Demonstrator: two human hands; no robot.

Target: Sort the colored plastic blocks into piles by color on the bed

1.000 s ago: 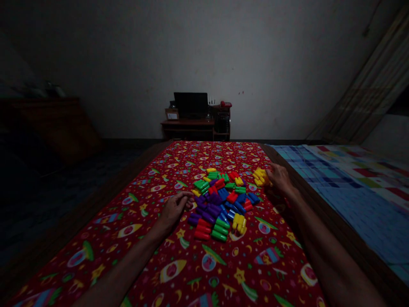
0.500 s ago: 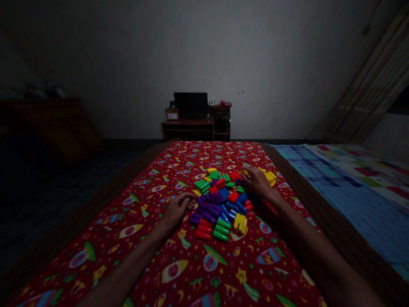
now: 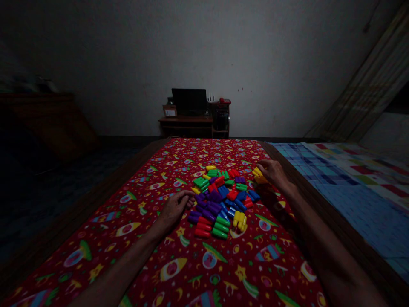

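Observation:
Glossy plastic toy blocks shaped like joined tubes lie in a loose heap on a red patterned cloth. My left hand rests at the heap's left side, holding nothing, its fingers loosely bent beside the purple blocks. At the right, my right hand is over the yellow blocks, its fingers curled together; what they hold, if anything, is hidden. Blue blocks, green blocks and red blocks make up much of the heap. Another yellow group lies at the near right.
The cloth covers a long table with dark wooden edges. To the right is a bed surface with a blue checked cover. A desk with a dark monitor stands against the far wall. A wooden cabinet is at the left.
My right hand has moved right, from above the heap with a yellow block at its fingertips to the yellow blocks on the right. My left hand has hardly moved.

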